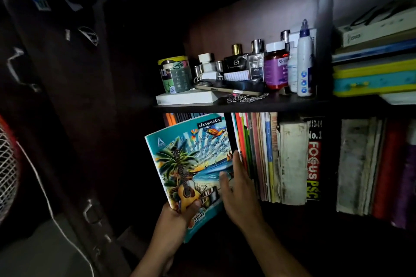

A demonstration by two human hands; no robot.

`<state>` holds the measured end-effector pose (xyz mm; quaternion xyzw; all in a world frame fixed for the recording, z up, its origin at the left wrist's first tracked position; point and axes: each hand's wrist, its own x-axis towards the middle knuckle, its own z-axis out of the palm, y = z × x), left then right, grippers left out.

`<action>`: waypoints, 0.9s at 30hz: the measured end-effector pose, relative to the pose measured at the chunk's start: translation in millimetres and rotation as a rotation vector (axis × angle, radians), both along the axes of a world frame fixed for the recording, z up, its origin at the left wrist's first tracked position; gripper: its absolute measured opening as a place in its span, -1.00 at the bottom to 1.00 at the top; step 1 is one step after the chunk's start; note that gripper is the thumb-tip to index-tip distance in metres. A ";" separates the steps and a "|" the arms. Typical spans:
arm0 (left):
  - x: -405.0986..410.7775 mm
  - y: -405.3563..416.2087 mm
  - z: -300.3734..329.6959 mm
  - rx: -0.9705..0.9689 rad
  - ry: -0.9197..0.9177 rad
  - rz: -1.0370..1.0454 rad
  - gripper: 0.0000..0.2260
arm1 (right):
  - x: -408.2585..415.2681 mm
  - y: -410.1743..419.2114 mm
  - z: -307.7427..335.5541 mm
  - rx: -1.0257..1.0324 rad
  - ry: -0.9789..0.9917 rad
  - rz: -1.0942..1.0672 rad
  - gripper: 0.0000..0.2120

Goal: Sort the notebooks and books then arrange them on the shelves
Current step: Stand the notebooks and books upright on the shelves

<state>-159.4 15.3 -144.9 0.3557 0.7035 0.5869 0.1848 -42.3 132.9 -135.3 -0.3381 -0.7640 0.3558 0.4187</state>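
Gripped at its lower corner, the notebook (191, 164) sits in the left hand (177, 216), thumb curled over the cover, tilted a little and held at the lower centre of the frame, just left of the row of books (265, 157). Its right edge lies at the gap beside the first upright spines. The right hand (238, 191) holds nothing: its fingers are straight, laid against the notebook's right edge and the nearest spines, as if parting or steadying them.

Judging by what shows, the sorting is well along. The lower shelf already carries a packed row of upright books from centre to right edge, and flat books (373, 69) are stacked at the upper right. This notebook is not yet in; whether more wait out of view cannot be told.

A dark wooden shelf (247, 104) crosses the middle of the frame, bearing bottles (276, 67), a tin (175, 74), a phone (229, 87) and a white box (186, 98). Dim room; a fan grille (6, 173) and white cord (45, 193) show at the left edge.
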 end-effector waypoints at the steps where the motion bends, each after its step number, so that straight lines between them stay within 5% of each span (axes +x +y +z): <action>1: 3.0 0.8 -1.7 0.009 0.006 0.010 -0.90 | -0.5 -0.8 -0.4 0.008 -0.013 0.003 -0.33; 9: 34.2 11.4 -11.8 0.016 0.134 -0.066 -0.78 | -9.0 3.3 -6.9 -0.076 0.023 0.184 -0.45; 14: 49.0 38.3 -7.3 0.031 0.225 -0.067 -0.76 | -3.1 0.4 -6.6 -0.164 0.199 0.189 -0.34; 17: 46.2 73.9 -0.8 -0.056 0.328 -0.041 -0.60 | 5.8 1.8 -4.2 -0.005 0.243 -0.086 -0.58; 20: 45.3 100.0 9.2 -0.217 0.395 0.049 -0.73 | 10.6 6.1 -3.2 0.099 0.282 -0.209 -0.92; 24: 59.1 81.9 7.2 -0.022 0.399 0.106 -0.82 | 11.4 8.4 -1.0 0.195 0.270 -0.242 -0.69; 27: 55.9 79.2 4.4 0.112 0.384 0.004 -0.83 | 6.0 9.0 -1.2 0.200 0.316 -0.213 -0.70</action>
